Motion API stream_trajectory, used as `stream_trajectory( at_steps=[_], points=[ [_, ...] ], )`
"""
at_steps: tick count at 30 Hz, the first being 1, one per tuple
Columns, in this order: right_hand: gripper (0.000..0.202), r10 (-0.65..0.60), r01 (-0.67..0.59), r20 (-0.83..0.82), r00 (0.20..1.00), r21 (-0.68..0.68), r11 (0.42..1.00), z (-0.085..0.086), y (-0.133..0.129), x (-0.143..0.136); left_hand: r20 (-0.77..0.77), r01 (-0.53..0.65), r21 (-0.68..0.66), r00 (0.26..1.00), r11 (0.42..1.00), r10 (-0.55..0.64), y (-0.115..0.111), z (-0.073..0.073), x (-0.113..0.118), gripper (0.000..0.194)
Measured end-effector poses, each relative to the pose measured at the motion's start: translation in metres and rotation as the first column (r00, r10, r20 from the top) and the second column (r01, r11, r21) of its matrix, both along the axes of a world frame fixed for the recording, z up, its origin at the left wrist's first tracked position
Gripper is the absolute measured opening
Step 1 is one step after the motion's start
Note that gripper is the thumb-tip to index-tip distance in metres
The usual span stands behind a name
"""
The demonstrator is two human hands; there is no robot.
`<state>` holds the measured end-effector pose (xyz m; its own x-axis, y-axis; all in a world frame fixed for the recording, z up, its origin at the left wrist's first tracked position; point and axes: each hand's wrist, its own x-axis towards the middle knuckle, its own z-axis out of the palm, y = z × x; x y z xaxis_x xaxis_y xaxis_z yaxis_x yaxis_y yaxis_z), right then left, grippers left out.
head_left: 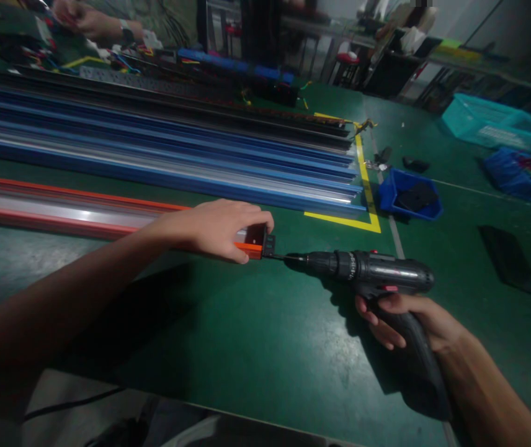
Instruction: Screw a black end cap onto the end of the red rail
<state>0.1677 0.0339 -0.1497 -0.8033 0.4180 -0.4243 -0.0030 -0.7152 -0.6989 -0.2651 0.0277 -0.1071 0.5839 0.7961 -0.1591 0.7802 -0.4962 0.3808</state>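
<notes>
My left hand [221, 230] grips the right end of a long orange-edged metal profile [84, 214], thumb on the near side and fingers over the top. A small black end cap [269, 243] sits at that end of the profile. My right hand [400, 316] is wrapped round the handle of a black cordless drill [372, 270], which lies level and points left. The drill's thin bit [280, 257] reaches the end cap's near edge; whether it sits in a screw is too small to tell.
Several blue profiles [177, 161] lie behind, beside yellow tape [371, 205]. A blue bin [412, 195] holds black parts. A teal basket [498, 121], another blue bin [521, 174] and a dark flat piece [510, 257] are at right. Across the table, another person's hands [89, 22] are near wiring.
</notes>
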Motion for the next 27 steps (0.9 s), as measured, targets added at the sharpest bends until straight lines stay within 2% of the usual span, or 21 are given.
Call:
stream_trajectory(
  at_steps=[10,16,23,27],
  points=[
    [0.027,-0.009,0.008,0.03,1.0,0.029,1.0,0.0028,-0.0018,-0.0001,0.013,0.004,0.003,1.0,1.0,-0.004,-0.0001,0.0002,0.0001,0.052],
    [0.028,0.016,-0.017,0.005,1.0,0.046,0.999,0.0058,-0.0008,-0.0041,-0.001,0.005,0.005,1.0,1.0,-0.005,0.0001,0.0007,0.0003,0.053],
    [0.037,0.026,-0.025,-0.036,0.999,0.03,0.999,0.0004,0.0,-0.0002,0.001,0.004,0.004,1.0,1.0,-0.004,0.0,0.0009,0.0007,0.052],
    [0.033,0.045,-0.043,-0.042,0.998,0.042,0.998,0.0023,-0.0002,-0.0017,-0.002,0.006,0.008,1.0,1.0,-0.006,0.0,0.0004,0.0004,0.051]
  ],
)
